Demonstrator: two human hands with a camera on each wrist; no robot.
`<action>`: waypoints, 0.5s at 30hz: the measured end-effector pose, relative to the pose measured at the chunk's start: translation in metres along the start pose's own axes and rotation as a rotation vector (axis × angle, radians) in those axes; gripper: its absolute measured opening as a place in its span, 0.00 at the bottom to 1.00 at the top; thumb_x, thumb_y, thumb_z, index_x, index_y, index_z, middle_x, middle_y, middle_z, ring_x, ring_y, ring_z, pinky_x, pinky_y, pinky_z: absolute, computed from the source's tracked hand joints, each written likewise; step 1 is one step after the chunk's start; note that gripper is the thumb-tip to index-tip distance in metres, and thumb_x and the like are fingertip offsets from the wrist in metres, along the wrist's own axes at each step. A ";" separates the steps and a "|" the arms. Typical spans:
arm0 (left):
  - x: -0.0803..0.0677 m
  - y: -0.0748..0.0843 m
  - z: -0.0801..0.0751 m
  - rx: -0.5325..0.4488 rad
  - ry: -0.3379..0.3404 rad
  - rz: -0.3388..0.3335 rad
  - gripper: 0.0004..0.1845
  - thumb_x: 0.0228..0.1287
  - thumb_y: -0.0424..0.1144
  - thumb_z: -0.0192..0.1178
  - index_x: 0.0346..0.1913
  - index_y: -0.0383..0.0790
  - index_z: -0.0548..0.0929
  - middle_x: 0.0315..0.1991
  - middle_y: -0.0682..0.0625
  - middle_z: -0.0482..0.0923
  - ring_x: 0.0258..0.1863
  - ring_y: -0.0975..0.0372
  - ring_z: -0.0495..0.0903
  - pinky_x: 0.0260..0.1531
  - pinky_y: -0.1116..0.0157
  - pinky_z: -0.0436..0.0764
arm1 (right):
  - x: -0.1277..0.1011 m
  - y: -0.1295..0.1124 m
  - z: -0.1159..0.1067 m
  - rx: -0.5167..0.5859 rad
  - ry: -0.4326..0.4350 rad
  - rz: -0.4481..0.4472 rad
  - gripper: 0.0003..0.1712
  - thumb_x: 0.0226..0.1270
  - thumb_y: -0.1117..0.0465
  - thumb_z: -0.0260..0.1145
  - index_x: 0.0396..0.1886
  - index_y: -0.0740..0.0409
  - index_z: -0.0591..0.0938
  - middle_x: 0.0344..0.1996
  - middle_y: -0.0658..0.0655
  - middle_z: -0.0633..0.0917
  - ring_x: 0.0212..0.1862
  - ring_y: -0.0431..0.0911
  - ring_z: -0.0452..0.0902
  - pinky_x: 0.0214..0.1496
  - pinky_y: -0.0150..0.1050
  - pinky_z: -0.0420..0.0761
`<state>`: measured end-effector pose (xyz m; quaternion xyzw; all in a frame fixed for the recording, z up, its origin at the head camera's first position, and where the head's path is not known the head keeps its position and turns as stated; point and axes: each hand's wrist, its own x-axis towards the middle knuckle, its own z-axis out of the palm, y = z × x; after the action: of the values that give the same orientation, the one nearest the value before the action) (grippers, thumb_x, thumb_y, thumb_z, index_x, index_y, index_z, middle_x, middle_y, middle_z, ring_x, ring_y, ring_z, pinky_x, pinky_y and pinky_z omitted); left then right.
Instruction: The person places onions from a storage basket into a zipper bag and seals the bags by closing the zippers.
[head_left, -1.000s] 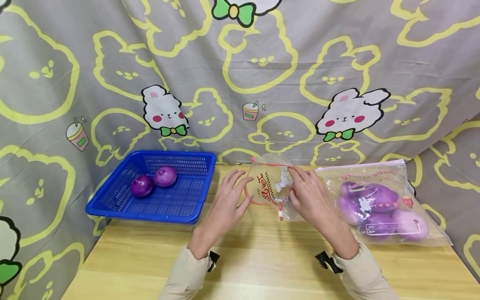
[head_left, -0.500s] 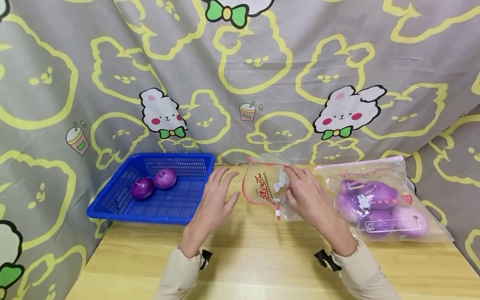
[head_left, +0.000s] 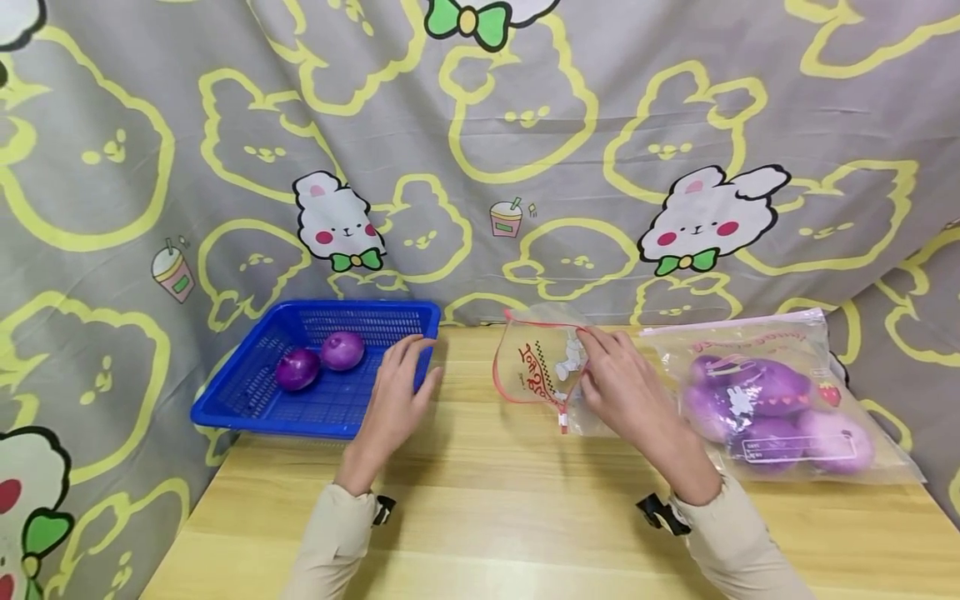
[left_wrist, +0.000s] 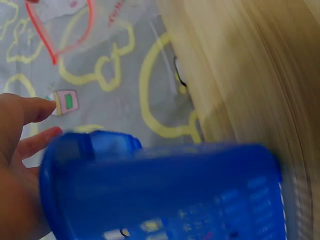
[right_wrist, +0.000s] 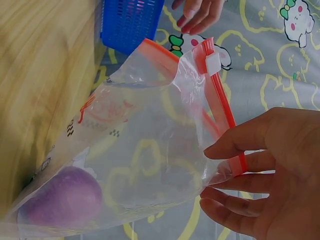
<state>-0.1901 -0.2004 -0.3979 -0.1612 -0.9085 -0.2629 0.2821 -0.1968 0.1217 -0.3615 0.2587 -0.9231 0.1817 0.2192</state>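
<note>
Pinching the zip bag (head_left: 542,371) (mouth agape), right hand (head_left: 626,392); left hand (head_left: 396,400), relaxed, blurs beside basket (head_left: 322,371).

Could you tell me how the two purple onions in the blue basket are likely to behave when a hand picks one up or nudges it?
The purple onions look round and glossy, so a nudged one would probably roll across the blue basket, whose raised walls should stop it. Their smooth skin may be slightly slippery. They seem firm, so the left hand likely needs a curled, full-palm grip.
</note>
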 end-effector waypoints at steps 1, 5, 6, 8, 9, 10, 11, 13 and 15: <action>0.000 -0.004 -0.001 0.002 -0.001 -0.007 0.20 0.67 0.35 0.64 0.61 0.36 0.77 0.62 0.38 0.73 0.64 0.45 0.68 0.60 0.43 0.69 | 0.000 0.000 0.000 -0.001 -0.001 0.001 0.34 0.56 0.72 0.65 0.65 0.73 0.72 0.63 0.69 0.76 0.56 0.61 0.74 0.58 0.52 0.77; -0.002 -0.017 -0.005 0.017 -0.007 -0.020 0.20 0.67 0.35 0.64 0.60 0.34 0.77 0.61 0.38 0.74 0.63 0.44 0.69 0.60 0.43 0.69 | -0.001 0.001 0.000 -0.002 -0.007 0.006 0.34 0.55 0.72 0.65 0.66 0.72 0.72 0.63 0.69 0.76 0.56 0.61 0.73 0.59 0.53 0.76; -0.002 -0.020 -0.006 0.024 -0.010 -0.020 0.20 0.67 0.35 0.64 0.60 0.34 0.77 0.60 0.38 0.74 0.63 0.44 0.70 0.60 0.43 0.69 | -0.001 0.001 0.000 -0.003 -0.010 0.007 0.35 0.55 0.72 0.65 0.66 0.72 0.72 0.64 0.69 0.76 0.56 0.61 0.73 0.59 0.53 0.76; -0.002 -0.026 -0.008 0.037 -0.017 -0.023 0.20 0.66 0.35 0.64 0.60 0.34 0.77 0.60 0.37 0.74 0.62 0.43 0.70 0.60 0.43 0.69 | -0.001 0.001 0.001 -0.005 -0.011 0.007 0.35 0.55 0.72 0.66 0.66 0.72 0.72 0.63 0.68 0.76 0.56 0.60 0.73 0.58 0.53 0.76; -0.002 -0.029 -0.010 0.045 -0.022 -0.026 0.20 0.66 0.35 0.64 0.60 0.34 0.77 0.60 0.37 0.74 0.62 0.43 0.70 0.61 0.43 0.69 | -0.001 0.001 0.002 -0.005 -0.011 0.006 0.35 0.55 0.72 0.66 0.66 0.72 0.72 0.63 0.68 0.76 0.55 0.60 0.74 0.57 0.53 0.77; -0.002 -0.032 -0.011 0.052 -0.025 -0.030 0.20 0.66 0.35 0.65 0.59 0.34 0.78 0.60 0.37 0.74 0.62 0.43 0.70 0.61 0.43 0.69 | -0.001 0.001 0.002 -0.009 -0.009 0.004 0.35 0.55 0.73 0.66 0.65 0.72 0.72 0.63 0.68 0.76 0.55 0.60 0.74 0.56 0.53 0.77; -0.001 -0.034 -0.013 0.060 -0.027 -0.033 0.20 0.66 0.35 0.65 0.59 0.33 0.78 0.59 0.37 0.74 0.61 0.43 0.70 0.61 0.43 0.69 | -0.001 0.001 0.003 -0.010 -0.008 0.000 0.34 0.55 0.73 0.66 0.65 0.72 0.72 0.63 0.68 0.76 0.54 0.60 0.74 0.56 0.53 0.78; 0.000 -0.039 -0.017 0.078 -0.030 -0.039 0.20 0.65 0.34 0.65 0.59 0.33 0.78 0.59 0.36 0.74 0.60 0.42 0.71 0.61 0.43 0.69 | 0.000 0.001 0.004 -0.014 -0.006 -0.009 0.34 0.55 0.73 0.66 0.65 0.72 0.73 0.63 0.68 0.77 0.54 0.60 0.75 0.55 0.52 0.78; 0.001 -0.043 -0.021 0.089 -0.037 -0.041 0.20 0.65 0.34 0.65 0.58 0.33 0.78 0.58 0.36 0.74 0.59 0.42 0.72 0.60 0.43 0.69 | 0.000 0.002 0.004 -0.016 -0.008 -0.013 0.34 0.55 0.73 0.66 0.65 0.72 0.72 0.63 0.68 0.77 0.54 0.60 0.75 0.55 0.52 0.78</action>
<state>-0.2011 -0.2469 -0.3994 -0.1347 -0.9274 -0.2250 0.2666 -0.1994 0.1210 -0.3653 0.2636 -0.9236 0.1719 0.2188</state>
